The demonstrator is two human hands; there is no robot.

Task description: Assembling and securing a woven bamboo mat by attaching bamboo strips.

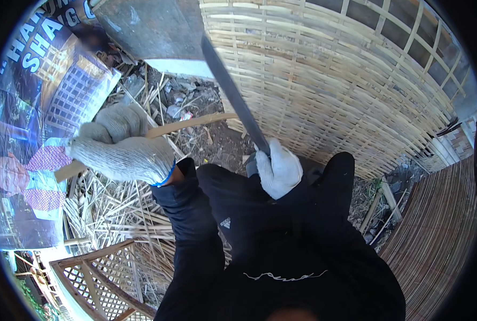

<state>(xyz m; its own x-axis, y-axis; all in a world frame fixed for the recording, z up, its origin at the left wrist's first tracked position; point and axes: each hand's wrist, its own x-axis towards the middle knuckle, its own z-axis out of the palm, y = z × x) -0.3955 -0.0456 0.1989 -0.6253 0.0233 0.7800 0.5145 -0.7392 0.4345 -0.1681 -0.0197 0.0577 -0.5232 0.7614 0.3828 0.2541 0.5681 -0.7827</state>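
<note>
In a knitted white glove, my left hand (118, 142) is wrapped round a flat bamboo strip (195, 121). A short end of the strip sticks out below the fist, and the longer part bends away to the right. My right hand (279, 170), gloved as well, grips a long dark machete (230, 91) near my knees. Its handle is mostly hidden in the fist, and the blade slants up and to the left. The strip's far end meets the blade's edge about midway along; whether they touch, I cannot tell.
A woven bamboo panel (324, 80) rises in front of me. Split bamboo scraps (115, 208) litter the ground at left, beside a printed banner (13, 123). A wooden lattice frame (104, 278) lies at lower left. A slatted brown mat (431, 230) is at right.
</note>
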